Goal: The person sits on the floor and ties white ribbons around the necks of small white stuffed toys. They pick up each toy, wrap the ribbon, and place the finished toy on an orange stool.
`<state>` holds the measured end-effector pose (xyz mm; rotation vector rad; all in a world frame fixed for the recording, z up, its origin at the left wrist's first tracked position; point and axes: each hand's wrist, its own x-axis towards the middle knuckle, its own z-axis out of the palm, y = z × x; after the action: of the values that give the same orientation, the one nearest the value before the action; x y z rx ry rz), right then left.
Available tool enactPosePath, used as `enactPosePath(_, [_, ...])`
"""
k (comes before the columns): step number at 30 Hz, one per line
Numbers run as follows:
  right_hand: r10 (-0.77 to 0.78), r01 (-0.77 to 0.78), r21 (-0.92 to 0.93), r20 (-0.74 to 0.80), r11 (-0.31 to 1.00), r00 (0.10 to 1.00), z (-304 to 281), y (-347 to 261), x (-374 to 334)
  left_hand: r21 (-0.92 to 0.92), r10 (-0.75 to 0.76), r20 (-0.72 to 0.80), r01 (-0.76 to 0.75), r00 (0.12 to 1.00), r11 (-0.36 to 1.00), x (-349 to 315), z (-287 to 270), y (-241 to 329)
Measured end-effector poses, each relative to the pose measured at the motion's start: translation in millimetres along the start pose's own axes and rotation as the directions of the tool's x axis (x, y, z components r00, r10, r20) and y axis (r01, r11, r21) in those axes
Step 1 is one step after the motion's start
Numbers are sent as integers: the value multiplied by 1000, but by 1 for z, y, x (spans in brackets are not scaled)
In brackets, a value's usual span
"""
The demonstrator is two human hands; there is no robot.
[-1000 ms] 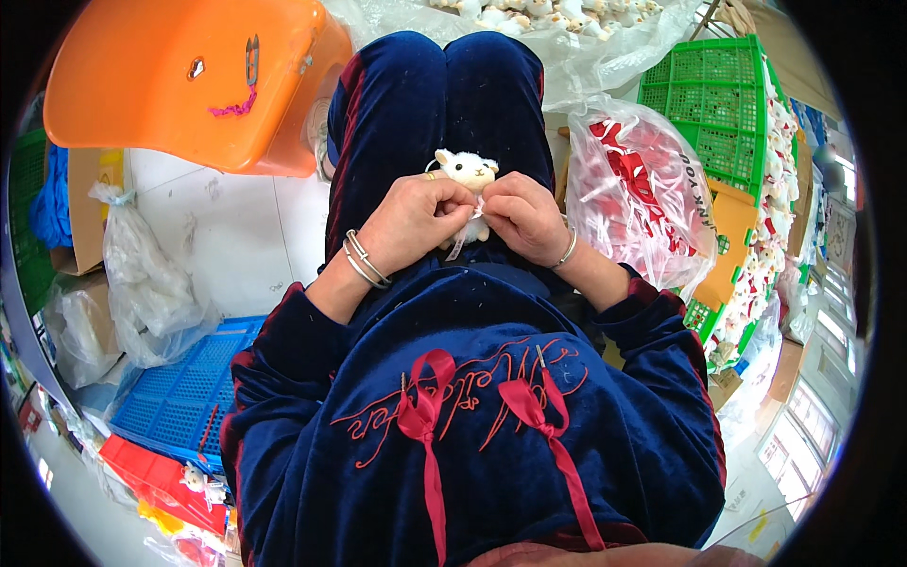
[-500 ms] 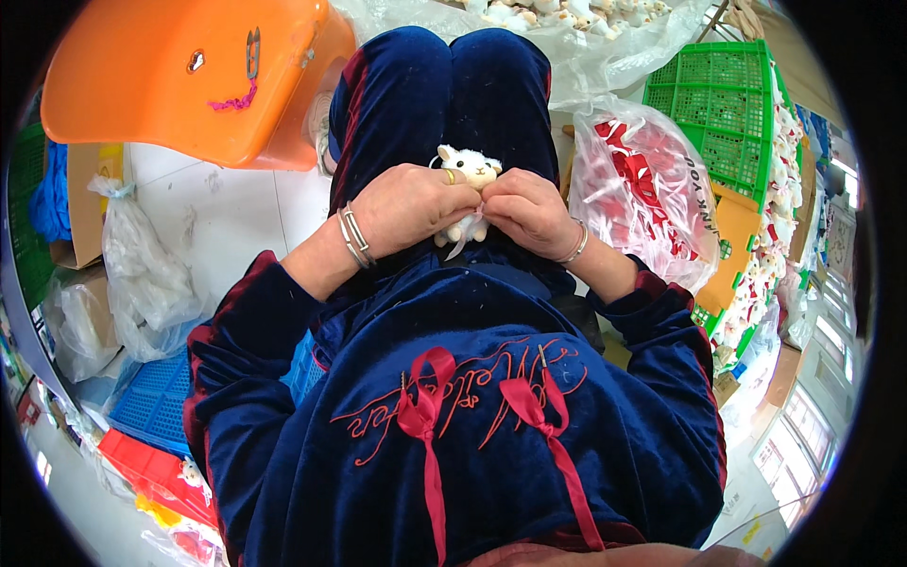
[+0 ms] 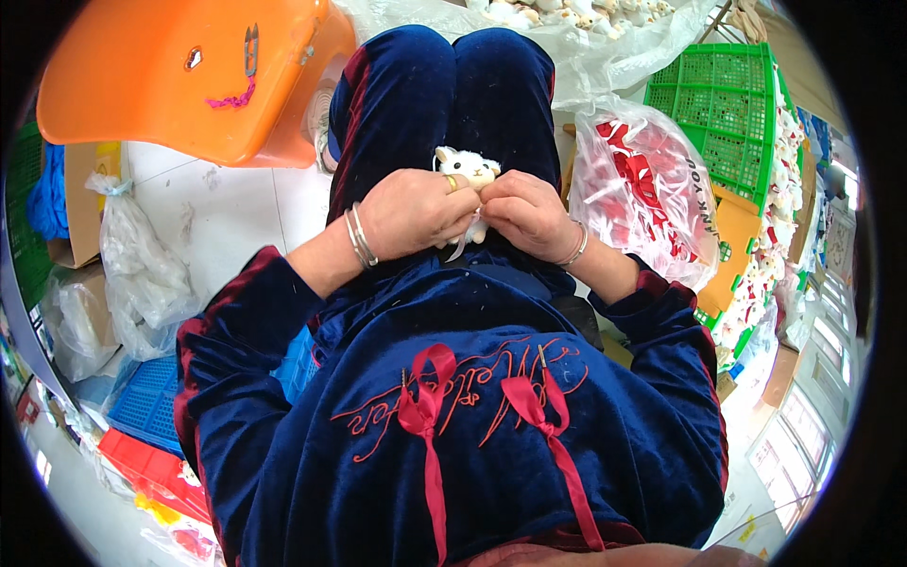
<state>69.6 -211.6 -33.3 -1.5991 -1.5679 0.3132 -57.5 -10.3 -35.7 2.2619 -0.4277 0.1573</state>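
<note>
A small white plush animal toy [image 3: 465, 166] with ears and dark eyes rests upright on my lap, its head toward my knees. My left hand [image 3: 416, 210], with a ring and bracelets, is closed against the toy's neck, fingers pinched. From the other side my right hand [image 3: 531, 215] pinches at the same spot, its fingertips almost meeting the left ones. A thin pale ribbon [image 3: 459, 249] hangs down over the toy's body. My fingers hide the ribbon's upper part and most of the neck.
On an orange plastic stool [image 3: 142, 85] to the left lie thread snips [image 3: 251, 52] with a pink cord. A clear bag of red-and-white pieces [image 3: 642, 194] sits at right, beside a green crate [image 3: 723, 104]. More plush toys [image 3: 576, 13] lie on plastic sheeting ahead.
My left hand has turned slightly and shifted a little, covering more of the toy's body. The right hand has hardly moved, and the toy stays between both hands.
</note>
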Motion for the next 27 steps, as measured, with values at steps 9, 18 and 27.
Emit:
enactPosePath(9, [33, -33, -7, -20, 999, 999, 4, -7, 1, -147, -311, -254, 282, 916, 948, -16, 12, 22])
enactPosePath(18, [17, -18, -41, -23, 999, 1000, 4, -7, 3, -102, -195, -124, 183, 973, 978, -14, 1, 16])
enactPosePath(27, [14, -14, -48, -6, 999, 1000, 4, -3, 2, -61, -81, 1, 81, 997, 995, -16, -4, 0])
